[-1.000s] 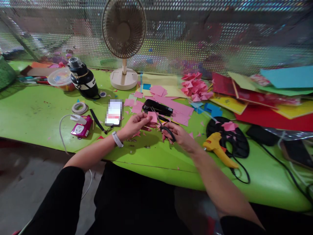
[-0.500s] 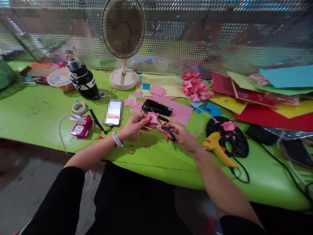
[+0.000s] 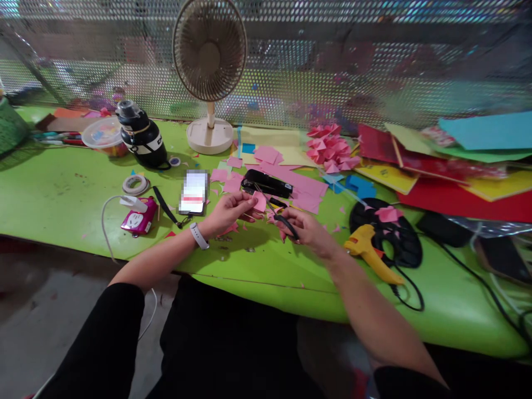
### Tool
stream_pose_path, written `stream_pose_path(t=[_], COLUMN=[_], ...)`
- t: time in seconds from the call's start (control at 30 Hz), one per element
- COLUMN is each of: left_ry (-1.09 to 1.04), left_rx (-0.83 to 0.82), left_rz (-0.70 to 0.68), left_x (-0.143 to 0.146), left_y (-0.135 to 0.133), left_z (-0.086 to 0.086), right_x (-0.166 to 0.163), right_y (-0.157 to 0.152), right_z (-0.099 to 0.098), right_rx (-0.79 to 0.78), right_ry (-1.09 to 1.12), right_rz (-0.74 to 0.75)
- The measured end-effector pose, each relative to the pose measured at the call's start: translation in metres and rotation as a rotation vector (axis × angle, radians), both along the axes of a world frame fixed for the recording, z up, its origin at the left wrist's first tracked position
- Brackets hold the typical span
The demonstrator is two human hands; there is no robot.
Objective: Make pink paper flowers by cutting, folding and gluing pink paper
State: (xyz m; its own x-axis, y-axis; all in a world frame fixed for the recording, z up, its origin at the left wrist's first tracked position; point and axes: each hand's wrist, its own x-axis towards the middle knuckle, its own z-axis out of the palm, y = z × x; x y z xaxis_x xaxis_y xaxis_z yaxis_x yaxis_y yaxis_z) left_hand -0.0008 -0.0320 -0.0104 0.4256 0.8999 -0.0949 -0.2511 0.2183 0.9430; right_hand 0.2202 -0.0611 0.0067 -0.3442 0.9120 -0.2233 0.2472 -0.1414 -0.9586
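Between the thumb and fingers of my left hand [image 3: 234, 211] is a small piece of pink paper [image 3: 260, 201], its right edge now rounded. My right hand [image 3: 305, 226] grips a pair of black-handled scissors [image 3: 286, 225], with the blades pointing up and left beside the paper. Just behind both hands lies a black stapler [image 3: 267, 183] on larger pink sheets [image 3: 310, 191]. Pink scraps [image 3: 231, 228] are scattered on the green table around and below my hands.
A glue gun [image 3: 372, 255] rests by a black palette-shaped pad [image 3: 409, 244] at right. Folded pink paper pieces [image 3: 330, 148] are heaped behind. A phone [image 3: 194, 191], tape roll [image 3: 135, 184], dark bottle [image 3: 143, 138] and fan [image 3: 210, 136] stand left and back. Coloured sheets [image 3: 465, 197] are stacked at right.
The pink paper's square upper right corner has become a rounded edge. Both hands stay in nearly the same place, still holding the paper and the scissors.
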Motion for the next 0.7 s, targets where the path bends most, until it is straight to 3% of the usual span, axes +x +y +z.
stream_pose_path(t=[0.17, 0.7], left_ry=[-0.022, 0.0], left_rx=[-0.005, -0.006], left_rz=[-0.052, 0.001], left_x=[-0.0014, -0.0022], left_y=[0.0007, 0.0039], left_z=[-0.0006, -0.0043], right_x=[0.0011, 0.0003], right_y=[0.0005, 0.0011], right_z=[-0.0002, 0.0024], right_rx=[0.01, 0.024], right_ry=[0.0, -0.01], right_rz=[0.005, -0.005])
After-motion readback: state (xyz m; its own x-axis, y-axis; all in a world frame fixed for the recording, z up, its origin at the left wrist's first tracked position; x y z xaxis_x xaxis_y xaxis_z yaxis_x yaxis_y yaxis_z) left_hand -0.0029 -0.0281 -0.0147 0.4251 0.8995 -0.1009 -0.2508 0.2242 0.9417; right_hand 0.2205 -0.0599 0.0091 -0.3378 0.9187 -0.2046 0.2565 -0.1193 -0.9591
